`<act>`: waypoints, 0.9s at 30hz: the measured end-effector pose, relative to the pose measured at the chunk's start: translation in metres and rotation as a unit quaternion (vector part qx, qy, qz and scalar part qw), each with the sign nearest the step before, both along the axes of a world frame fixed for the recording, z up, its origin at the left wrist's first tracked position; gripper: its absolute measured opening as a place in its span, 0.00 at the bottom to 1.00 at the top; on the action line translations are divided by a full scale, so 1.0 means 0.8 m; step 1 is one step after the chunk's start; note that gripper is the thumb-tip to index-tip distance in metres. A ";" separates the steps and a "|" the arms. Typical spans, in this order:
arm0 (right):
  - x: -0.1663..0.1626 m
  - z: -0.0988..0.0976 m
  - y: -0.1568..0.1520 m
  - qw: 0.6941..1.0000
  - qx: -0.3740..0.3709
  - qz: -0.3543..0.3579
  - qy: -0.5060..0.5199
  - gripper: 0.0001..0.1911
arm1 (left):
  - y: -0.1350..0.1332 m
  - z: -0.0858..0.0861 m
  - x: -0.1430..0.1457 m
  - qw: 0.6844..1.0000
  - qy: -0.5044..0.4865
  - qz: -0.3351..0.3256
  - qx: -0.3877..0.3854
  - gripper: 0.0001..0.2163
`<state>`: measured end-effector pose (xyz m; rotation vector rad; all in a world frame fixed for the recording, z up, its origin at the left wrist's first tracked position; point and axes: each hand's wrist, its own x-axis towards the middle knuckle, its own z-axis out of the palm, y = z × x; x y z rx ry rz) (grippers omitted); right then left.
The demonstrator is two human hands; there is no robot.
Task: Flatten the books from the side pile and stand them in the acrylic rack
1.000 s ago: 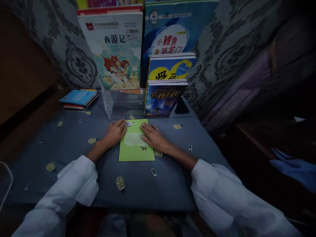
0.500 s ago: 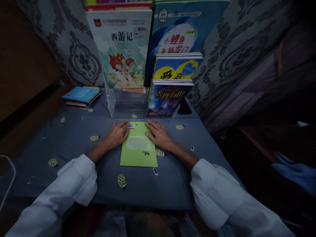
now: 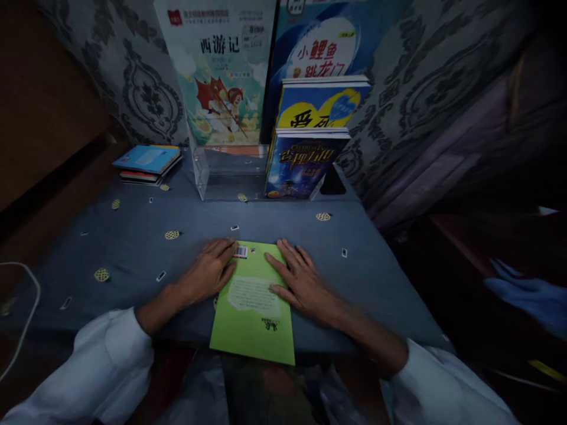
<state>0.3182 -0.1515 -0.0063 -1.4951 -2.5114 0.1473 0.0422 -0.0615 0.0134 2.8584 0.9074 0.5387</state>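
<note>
A thin green book lies back cover up on the blue-grey tablecloth, its near end hanging over the table's front edge. My left hand rests on the book's left edge near the barcode, fingers extended and flat. My right hand lies flat on the book's right side, fingers spread. Neither hand grips anything.
A clear display stand at the back holds upright picture books, with two smaller books in its right half. A small stack of books lies at the back left. Patterned curtain hangs behind. A blue-gloved hand shows at far right.
Both hands have slid the green book toward me, from just in front of the stand to the table's front edge, where it now overhangs.
</note>
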 end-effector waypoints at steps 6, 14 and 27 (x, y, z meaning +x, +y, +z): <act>0.009 0.012 -0.057 0.996 -0.029 0.087 0.015 0.58 | -0.043 -0.001 -0.010 1.000 0.003 -0.003 -0.013 0.20; -0.015 0.005 -0.093 0.999 -0.017 0.047 -0.005 0.64 | -0.063 -0.005 -0.011 1.000 -0.015 -0.009 -0.002 0.20; 0.006 0.029 -0.060 0.972 0.001 0.012 0.236 0.22 | -0.032 0.042 -0.006 0.924 -0.117 0.003 -0.365 0.22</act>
